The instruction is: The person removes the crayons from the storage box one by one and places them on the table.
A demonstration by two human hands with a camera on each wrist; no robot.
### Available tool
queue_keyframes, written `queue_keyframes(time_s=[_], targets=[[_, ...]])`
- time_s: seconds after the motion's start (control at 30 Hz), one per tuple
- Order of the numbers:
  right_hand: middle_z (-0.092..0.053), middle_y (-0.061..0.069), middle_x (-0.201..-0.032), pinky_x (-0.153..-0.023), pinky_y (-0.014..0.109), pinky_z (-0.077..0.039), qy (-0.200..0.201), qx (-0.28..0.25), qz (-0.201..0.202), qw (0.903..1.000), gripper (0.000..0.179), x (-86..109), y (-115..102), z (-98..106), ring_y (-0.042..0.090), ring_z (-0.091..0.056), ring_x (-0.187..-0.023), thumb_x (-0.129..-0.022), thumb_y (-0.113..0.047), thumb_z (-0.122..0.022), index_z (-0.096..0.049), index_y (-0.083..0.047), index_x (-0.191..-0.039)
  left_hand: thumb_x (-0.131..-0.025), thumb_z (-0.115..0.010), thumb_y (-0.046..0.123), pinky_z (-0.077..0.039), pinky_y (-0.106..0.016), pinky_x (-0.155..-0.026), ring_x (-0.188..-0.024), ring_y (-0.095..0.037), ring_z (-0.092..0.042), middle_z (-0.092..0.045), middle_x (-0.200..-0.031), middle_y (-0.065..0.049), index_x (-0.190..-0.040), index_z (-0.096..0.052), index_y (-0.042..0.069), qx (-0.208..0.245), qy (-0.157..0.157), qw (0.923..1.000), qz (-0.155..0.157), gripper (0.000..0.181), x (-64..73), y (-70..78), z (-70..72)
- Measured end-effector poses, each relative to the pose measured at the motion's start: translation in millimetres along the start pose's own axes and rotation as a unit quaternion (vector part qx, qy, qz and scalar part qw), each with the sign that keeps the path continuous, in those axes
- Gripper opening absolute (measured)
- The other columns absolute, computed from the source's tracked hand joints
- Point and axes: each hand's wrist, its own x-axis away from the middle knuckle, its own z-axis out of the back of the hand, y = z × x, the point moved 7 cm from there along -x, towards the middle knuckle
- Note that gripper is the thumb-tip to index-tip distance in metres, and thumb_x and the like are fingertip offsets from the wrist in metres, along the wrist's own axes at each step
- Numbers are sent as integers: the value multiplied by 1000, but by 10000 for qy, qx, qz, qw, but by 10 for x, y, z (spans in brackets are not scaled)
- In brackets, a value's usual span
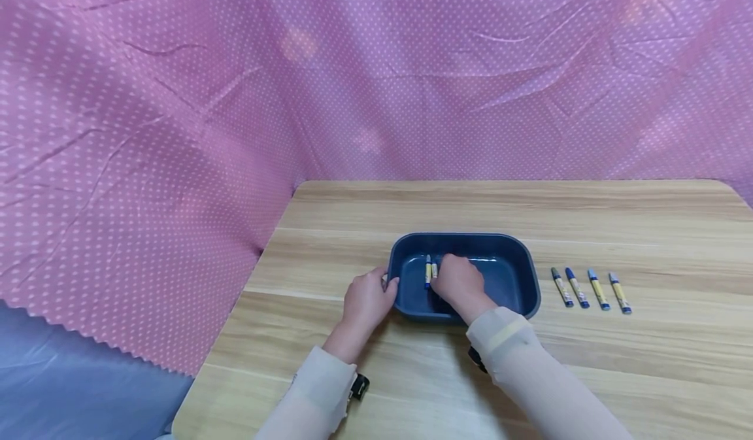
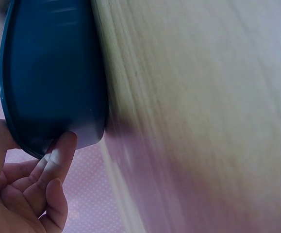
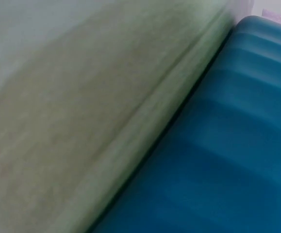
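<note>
A dark blue rectangular tub (image 1: 506,242) stands on the wooden table. My left hand (image 1: 366,298) grips its left end, thumb at the rim; in the left wrist view, the fingertips (image 2: 66,145) press against the outer wall. My right hand (image 1: 461,280) reaches down inside, knuckles up and fingers bent toward the bottom. Just left of it lie a yellow-wrapped crayon (image 1: 428,273) and a second crayon (image 1: 435,270), side by side. The right fingertips are hidden, so I cannot tell what they hold. The right wrist view shows only the tub's outer wall (image 3: 218,155) and the table.
Several crayons lie in a slanted row right of the tub, from a dark green-tipped crayon (image 1: 561,287) to a light blue-tipped crayon (image 1: 620,293). The wooden table (image 1: 676,361) ends at the back against a pink polka-dot cloth (image 1: 470,100).
</note>
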Motion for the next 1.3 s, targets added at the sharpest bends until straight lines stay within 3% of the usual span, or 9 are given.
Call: queue_keyframes(time_s=[0.2,0.53,1.0,1.3], targets=[[-54,8,-68,-44,32,-39,-133,34,-111,9998,23,1,19,-12,22,-50,-54,-76,-23,-61,-61,-2,-85,-84,-53,31,-40,-22,-48,-51,-9,-49,-48,-53,6,-105,-60,6,-30,37,10000,-15,33,-6,4,-4],[-53,7,-66,-44,32,-38,-173,84,-111,9998,22,-7,76,-8,22,-50,-53,-75,-25,-62,-60,-3,-79,-83,-54,32,-44,-25,-57,-57,-11,-51,-53,-59,4,-105,-61,8,-60,57,10000,12,33,-6,8,-10],[-53,6,-61,-44,33,-37,-202,270,-154,9993,29,12,136,21,23,-49,-54,-71,-34,-65,-56,-8,-65,-83,-54,33,-46,-30,-64,-64,-12,-54,-63,-78,-3,-106,-61,9,-142,127,9998,-33,34,4,23,-5],[-53,7,-61,-42,30,-37,-114,97,-119,9998,28,59,161,147,22,-49,-52,-73,-33,-64,-57,-6,-70,-83,-54,32,-46,-30,-64,-64,-12,-54,-61,-75,-2,-106,-61,8,-108,155,9998,1,34,2,3,5]])
